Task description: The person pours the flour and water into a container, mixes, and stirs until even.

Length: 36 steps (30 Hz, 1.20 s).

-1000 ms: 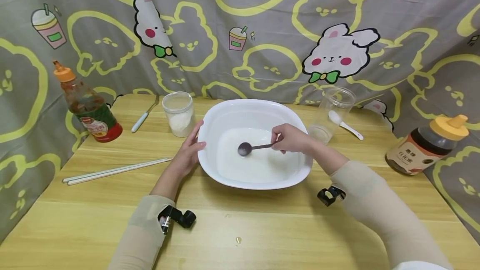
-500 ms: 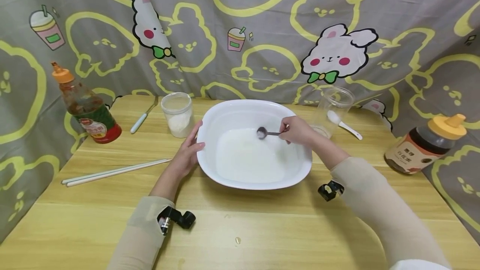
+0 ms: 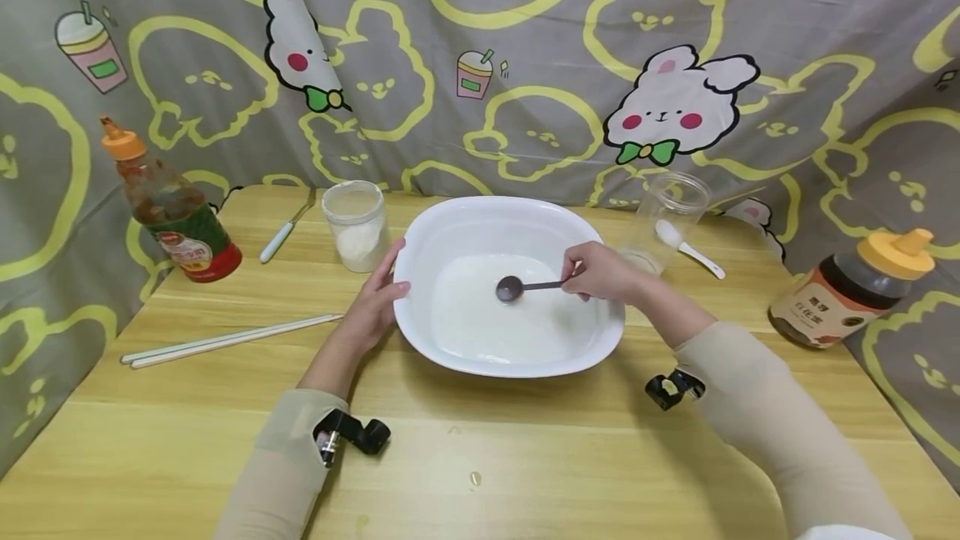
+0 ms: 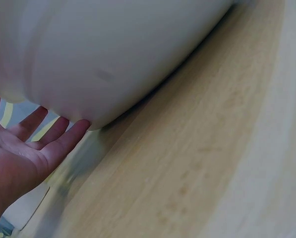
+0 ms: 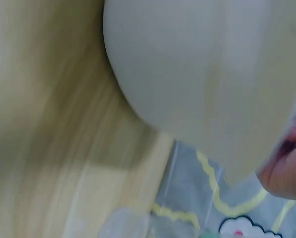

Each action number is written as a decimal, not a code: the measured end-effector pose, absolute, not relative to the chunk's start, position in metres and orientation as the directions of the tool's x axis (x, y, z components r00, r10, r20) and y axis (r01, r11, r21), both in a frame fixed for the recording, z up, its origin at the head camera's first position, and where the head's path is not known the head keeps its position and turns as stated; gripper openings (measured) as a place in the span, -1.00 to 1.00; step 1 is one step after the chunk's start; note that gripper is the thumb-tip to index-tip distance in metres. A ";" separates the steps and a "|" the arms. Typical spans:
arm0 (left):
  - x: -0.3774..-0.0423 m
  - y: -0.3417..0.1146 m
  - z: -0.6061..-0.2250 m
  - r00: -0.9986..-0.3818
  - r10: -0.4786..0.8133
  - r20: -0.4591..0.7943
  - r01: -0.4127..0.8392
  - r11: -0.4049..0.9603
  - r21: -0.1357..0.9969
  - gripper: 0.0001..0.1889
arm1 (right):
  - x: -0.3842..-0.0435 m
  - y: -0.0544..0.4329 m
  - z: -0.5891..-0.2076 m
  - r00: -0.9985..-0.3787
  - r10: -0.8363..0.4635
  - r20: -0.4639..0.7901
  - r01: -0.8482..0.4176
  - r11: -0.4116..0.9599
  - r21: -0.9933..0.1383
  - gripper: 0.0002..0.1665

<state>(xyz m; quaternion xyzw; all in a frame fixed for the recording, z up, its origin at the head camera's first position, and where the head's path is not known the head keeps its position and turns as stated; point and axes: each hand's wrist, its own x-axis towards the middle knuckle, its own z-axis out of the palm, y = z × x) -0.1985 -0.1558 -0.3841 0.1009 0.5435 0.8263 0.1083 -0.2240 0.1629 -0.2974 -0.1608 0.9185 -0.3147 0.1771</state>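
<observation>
The right hand (image 3: 600, 272) pinches the handle of a dark spoon (image 3: 509, 289) over white liquid (image 3: 480, 325) inside a white bowl (image 3: 501, 227) on the desk (image 3: 420, 473); whether the spoon touches the liquid is unclear. The left hand (image 3: 370, 312), fingers spread, touches the bowl's left side, near a jar (image 3: 361, 247) of white powder.

Gray curtain (image 3: 555, 57) with yellow cartoon outlines behind a wood-grain table (image 3: 555, 448).

On my desk (image 3: 420, 490), a basin (image 3: 495, 227) is standing centrally, a red bottle (image 3: 183, 240) near the left edge, a brown bottle (image 3: 840, 302) near the right.
</observation>
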 end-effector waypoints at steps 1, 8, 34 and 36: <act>-0.199 -0.156 -0.384 -0.956 0.290 0.047 -0.071 -0.384 0.921 -0.27 | -0.225 0.167 -0.296 -0.896 -0.386 -0.218 -0.180 0.766 -0.617 -0.98; -0.199 -0.156 -0.383 -0.956 0.291 0.039 -0.080 -0.385 0.919 -0.27 | -0.234 0.168 -0.298 -0.939 -0.307 -0.157 -0.158 0.789 -0.594 -0.96; -0.197 -0.155 -0.380 -0.957 0.288 0.043 -0.070 -0.370 0.927 -0.27 | -0.208 0.170 -0.295 -0.715 -0.626 -0.311 -0.248 0.643 -0.725 -0.93; -0.197 -0.155 -0.380 -0.957 0.287 0.042 -0.070 -0.370 0.927 -0.27 | -0.208 0.179 -0.289 -0.738 -0.600 -0.310 -0.250 0.669 -0.700 -0.93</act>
